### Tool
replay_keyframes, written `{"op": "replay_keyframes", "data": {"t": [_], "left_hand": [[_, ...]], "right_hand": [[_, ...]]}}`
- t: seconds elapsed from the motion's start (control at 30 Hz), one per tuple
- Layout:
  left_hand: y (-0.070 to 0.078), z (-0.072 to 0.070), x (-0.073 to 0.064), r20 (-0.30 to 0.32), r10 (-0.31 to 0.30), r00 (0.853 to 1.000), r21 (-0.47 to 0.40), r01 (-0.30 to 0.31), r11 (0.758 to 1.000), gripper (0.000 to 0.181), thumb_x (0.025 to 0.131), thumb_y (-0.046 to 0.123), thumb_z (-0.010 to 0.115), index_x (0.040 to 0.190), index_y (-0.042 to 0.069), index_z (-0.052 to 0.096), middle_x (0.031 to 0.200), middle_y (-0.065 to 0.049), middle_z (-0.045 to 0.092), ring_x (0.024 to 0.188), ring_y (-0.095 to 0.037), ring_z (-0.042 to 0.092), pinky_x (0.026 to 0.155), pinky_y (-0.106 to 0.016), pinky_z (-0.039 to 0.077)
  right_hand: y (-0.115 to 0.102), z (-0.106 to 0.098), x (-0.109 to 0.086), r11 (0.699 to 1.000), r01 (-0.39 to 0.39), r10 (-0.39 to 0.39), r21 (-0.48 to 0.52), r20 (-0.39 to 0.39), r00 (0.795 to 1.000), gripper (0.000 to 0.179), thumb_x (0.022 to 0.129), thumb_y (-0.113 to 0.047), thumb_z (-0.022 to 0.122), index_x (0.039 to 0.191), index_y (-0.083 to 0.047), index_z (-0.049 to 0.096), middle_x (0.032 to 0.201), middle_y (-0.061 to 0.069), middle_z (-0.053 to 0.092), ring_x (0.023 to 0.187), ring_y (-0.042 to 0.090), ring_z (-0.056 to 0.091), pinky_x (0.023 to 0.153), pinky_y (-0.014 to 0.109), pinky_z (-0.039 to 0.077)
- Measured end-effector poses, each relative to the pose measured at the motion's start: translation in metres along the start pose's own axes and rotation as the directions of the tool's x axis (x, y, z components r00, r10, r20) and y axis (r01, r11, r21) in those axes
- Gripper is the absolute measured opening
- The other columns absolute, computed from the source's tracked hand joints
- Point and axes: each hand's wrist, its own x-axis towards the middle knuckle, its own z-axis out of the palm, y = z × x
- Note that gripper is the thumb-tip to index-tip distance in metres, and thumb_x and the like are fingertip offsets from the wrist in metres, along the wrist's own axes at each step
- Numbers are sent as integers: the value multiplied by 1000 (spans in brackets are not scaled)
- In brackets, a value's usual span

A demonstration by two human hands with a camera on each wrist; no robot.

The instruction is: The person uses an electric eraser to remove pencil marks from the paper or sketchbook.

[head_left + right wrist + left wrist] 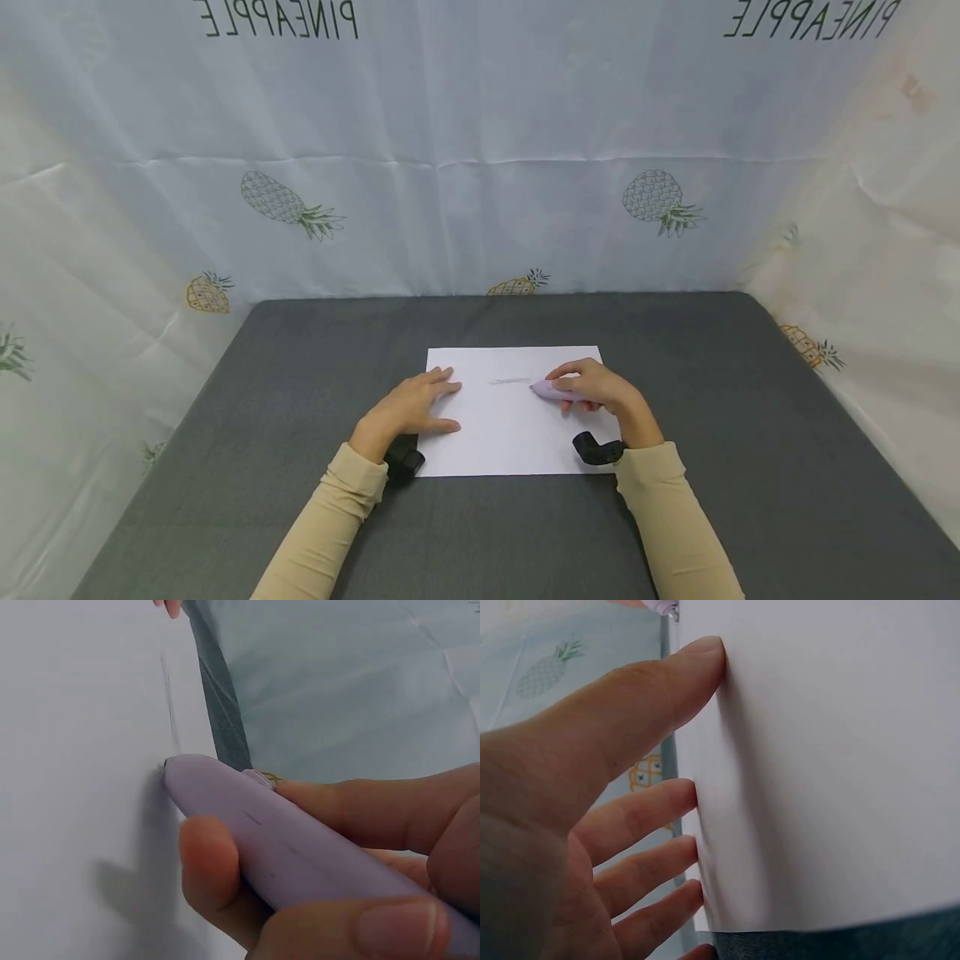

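Observation:
A white sheet of paper (510,437) lies on the dark grey table. Across its upper middle run faint grey lines (510,381), seen also as thin lines (171,712) in the right wrist view. My right hand (600,387) grips a thick, tapered, lavender pen-like tool (262,832) between thumb and fingers. Its small dark tip sits at the end of the lines, at or just over the paper; its exact kind cannot be told. My left hand (416,404) rests on the paper's left side, fingers spread and thumb on the sheet (840,772).
The dark grey table (322,350) extends around the sheet. Behind it hangs a pale curtain (480,225) with pineapple prints. Black wrist devices sit below the left hand (403,461) and below the right hand (597,450), over the sheet's lower corners.

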Motion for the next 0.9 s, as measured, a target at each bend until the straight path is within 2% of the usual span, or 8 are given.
{"op": "replay_keyframes", "data": {"t": [0.07,0.3,0.5,0.73,0.9], "left_hand": [[0,0,0,0,2,1000,5,-2,1000,67,82,43,73,139,14,53,156,-11,38,147,-33,33,116,-54,33],[0,0,1,2,-7,1000,2,7,1000,67,82,43,73,140,14,52,156,-10,37,147,-32,33,117,-54,32],[1,0,2,8,-17,1000,-3,17,1000,68,82,43,73,140,15,52,157,-9,37,146,-33,34,116,-53,33],[1,0,1,7,-23,1000,-13,23,1000,67,82,42,74,140,16,53,157,-9,37,146,-33,34,117,-54,32],[0,0,2,6,-19,1000,-11,19,1000,67,81,42,74,139,15,53,156,-10,38,146,-34,34,116,-54,33]], "right_hand": [[-1,0,-1,1000,-6,6,0,6,1000,38,97,-20,52,130,-1,56,62,-1,64,45,9,34,45,19,29],[-1,2,2,999,-22,24,31,-71,997,38,98,-20,50,132,-2,53,63,0,63,45,9,37,45,19,29],[-4,3,1,998,-63,63,6,-42,997,38,97,-21,52,131,-5,56,60,0,61,43,9,35,44,19,29],[-4,2,0,999,-36,37,13,-63,997,39,98,-20,50,132,-2,53,63,0,63,44,9,35,45,19,29],[-3,1,0,999,-35,35,5,-43,998,39,97,-21,52,131,-2,55,63,0,63,44,9,34,45,19,28]]}}
